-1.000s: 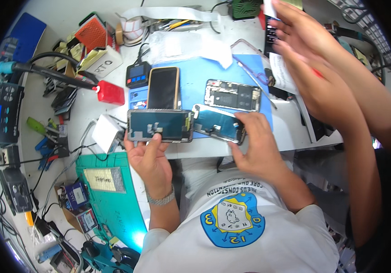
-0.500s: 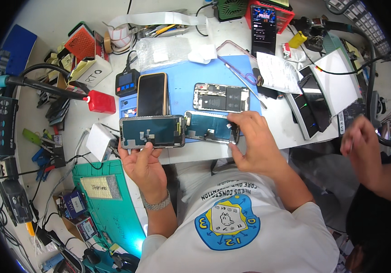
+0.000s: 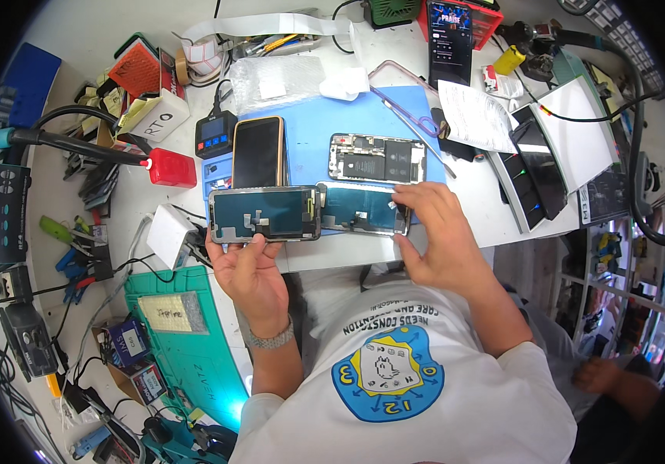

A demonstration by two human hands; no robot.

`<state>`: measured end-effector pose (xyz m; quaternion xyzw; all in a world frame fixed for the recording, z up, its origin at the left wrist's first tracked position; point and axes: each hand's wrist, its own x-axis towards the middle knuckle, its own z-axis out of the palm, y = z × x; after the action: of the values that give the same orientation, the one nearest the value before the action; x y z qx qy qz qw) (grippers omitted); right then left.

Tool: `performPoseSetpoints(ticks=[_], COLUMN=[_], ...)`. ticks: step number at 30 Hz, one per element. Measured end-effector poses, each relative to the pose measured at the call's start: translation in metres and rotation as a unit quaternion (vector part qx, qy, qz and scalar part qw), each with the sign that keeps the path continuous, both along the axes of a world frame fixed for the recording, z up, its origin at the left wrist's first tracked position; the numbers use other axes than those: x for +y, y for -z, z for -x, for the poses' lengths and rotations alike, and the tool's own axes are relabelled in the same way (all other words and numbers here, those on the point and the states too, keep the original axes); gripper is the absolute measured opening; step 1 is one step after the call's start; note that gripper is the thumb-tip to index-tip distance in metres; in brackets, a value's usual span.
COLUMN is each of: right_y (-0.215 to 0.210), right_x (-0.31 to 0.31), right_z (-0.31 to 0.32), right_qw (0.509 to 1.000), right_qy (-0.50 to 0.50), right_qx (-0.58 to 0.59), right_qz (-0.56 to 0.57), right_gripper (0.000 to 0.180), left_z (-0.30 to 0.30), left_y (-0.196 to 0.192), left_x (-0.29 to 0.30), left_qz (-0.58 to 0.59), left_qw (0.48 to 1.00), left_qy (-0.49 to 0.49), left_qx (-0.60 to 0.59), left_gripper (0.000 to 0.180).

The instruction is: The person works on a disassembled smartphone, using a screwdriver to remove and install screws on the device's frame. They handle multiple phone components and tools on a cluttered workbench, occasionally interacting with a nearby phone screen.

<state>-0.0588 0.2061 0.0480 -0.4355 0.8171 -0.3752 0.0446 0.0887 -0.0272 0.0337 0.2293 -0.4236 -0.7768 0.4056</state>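
Two phone screens lie side by side, their backs with flex cables facing up. My left hand (image 3: 251,271) grips the left phone screen (image 3: 282,213) by its lower edge, thumb on top. My right hand (image 3: 445,240) spans the right end of the other phone screen (image 3: 356,207), fingers over its upper corner and thumb at its lower edge. Just beyond that screen lies an opened phone body (image 3: 376,158) with its dark battery exposed. A phone with a tan frame (image 3: 259,151) lies past the left screen, which covers its near end.
A blue mat (image 3: 309,120) lies beneath the phones. Tweezers (image 3: 398,116), a paper slip (image 3: 475,116) and a rack of dark phones (image 3: 530,178) are to the right. A red bottle (image 3: 172,168) stands left. Another person's hand (image 3: 599,377) is at lower right.
Both screens have shifted slightly up and right in the view, and the right one looks flatter. The other person's hand has dropped from beside the bench to the lower right.
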Motion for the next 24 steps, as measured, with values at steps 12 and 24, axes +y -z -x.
performPoseSetpoints(ticks=[12,24], right_y=[0.0006,0.0031], right_x=[0.0006,0.0090], right_z=[0.0006,-0.0009], right_qw=[1.000,0.999], right_qy=[0.010,0.022], right_qx=[-0.011,-0.023], right_qz=[-0.002,0.018], right_gripper=[0.056,0.052], left_z=[-0.0015,0.0006], left_y=[0.0037,0.0059], left_x=[0.0045,0.0084], left_qz=[-0.004,-0.004], left_qw=[1.000,1.000], left_qy=[0.011,0.017], left_qx=[0.007,0.003], left_gripper=[0.052,0.049])
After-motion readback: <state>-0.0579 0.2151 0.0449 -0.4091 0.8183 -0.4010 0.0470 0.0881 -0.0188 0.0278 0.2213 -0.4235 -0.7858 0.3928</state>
